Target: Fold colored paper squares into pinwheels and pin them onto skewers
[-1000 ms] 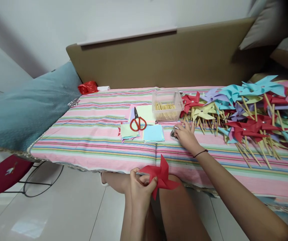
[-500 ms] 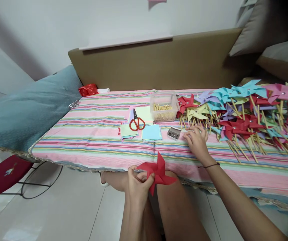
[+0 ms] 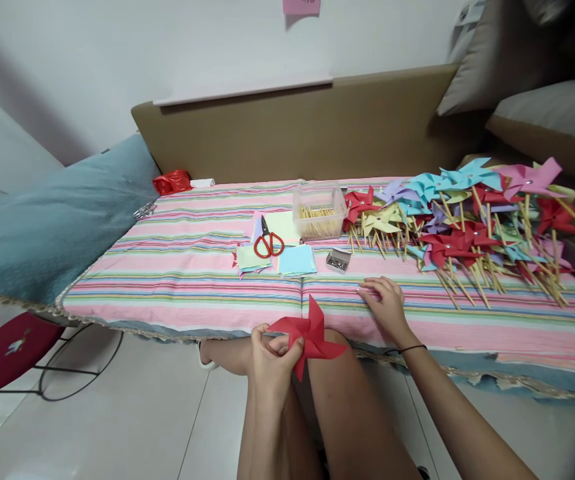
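Note:
Over my knees, my left hand pinches a red paper pinwheel near its middle, thumb in front. No stick shows on it. My right hand hovers above the striped cloth with thumb and forefinger pinched together. A tiny pale speck shows at its fingertips, too small to name. Just beyond that hand sits a small open box of metal pins. Behind the box stands a clear plastic container holding short wooden sticks.
Many finished pinwheels on sticks are heaped at the right. Red-handled scissors lie on paper squares, beside blue paper squares. A red plastic bag rests at the far left of the cloth. A red stool stands on the floor.
My right hand has drawn back toward me from beside the pin box and the pinwheel heap. My left hand still holds the red pinwheel. The view has shifted slightly.

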`<state>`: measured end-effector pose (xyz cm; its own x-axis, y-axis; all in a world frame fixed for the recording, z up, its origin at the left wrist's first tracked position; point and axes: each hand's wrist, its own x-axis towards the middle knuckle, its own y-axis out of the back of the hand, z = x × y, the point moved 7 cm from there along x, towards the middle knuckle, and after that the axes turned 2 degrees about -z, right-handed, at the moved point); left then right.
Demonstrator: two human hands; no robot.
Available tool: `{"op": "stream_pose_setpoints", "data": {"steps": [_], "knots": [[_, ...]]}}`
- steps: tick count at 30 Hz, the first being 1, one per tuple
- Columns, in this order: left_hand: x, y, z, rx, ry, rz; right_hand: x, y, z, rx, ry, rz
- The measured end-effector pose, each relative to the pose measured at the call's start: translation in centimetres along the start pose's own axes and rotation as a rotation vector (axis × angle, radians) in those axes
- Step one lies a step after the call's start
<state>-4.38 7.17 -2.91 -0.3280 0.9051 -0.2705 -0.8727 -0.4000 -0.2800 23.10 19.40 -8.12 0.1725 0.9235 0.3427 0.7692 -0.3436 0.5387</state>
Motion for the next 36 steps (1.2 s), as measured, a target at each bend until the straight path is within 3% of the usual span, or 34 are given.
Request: {"op": "stream_pose_setpoints", "data": {"steps": [7,12,18,24,36], "knots": [[-1.0,-0.4,1.0,-0.018,-0.037,-0.011,-0.6,0.5,-0.7,0.388,-0.160,0.121],[-1.7,-0.7,1.6,-0.056,-0.056,0.003,-3.5,1.1,-1.8,0.759,-0.372,0.257],[-2.6,-1.2,2.3,-0.074,-0.105,-0.011,-7.2,0.8,-4.6,1.051,-0.561,0.229],[-3.3,-1.3,2.9,-0.088,-0.130,-0.016,-8.9,1.6,-6.9,1.177,-0.639,0.210],[-3.7,-1.0,3.1,-0.074,-0.152,-0.018,-9.2,2.5,-7.2,1.198,-0.637,0.161]]}}
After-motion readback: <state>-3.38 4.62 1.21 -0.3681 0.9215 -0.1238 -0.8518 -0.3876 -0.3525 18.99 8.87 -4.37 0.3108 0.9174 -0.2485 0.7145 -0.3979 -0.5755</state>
